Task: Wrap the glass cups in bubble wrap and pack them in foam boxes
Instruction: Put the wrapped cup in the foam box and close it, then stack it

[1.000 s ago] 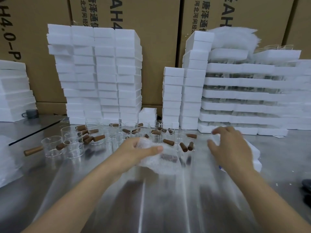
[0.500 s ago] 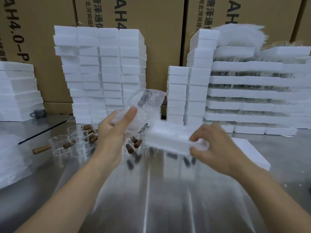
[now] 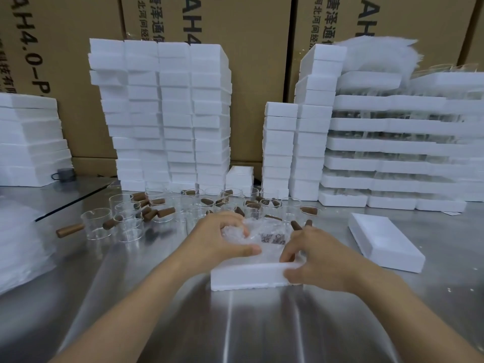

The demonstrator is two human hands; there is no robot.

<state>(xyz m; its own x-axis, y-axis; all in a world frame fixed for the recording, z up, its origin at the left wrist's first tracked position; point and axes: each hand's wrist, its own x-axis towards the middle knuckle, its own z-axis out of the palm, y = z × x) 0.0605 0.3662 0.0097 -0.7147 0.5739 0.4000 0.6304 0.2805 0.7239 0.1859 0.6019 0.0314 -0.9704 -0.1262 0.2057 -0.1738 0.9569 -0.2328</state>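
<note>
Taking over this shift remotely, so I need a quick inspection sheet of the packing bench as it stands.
Surface: metal table, shiny.
Job's things: bubble-wrapped cup going into the foam box; foam lid lies to the right; unwrapped glass cups behind.
Clutter: bubble wrap pile at left.
Grippers: left hand on the wrapped cup; right hand steadies the box.
Cables: nothing seen.
Surroundings: foam box stacks, cardboard cartons.

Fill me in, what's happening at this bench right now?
A person is packing glass cups. The left hand presses a bubble-wrapped cup into an open foam box on the metal table, while the right hand steadies the box's near edge. More unwrapped glass cups with wooden handles wait behind, and a separate foam piece lies to the right.
</note>
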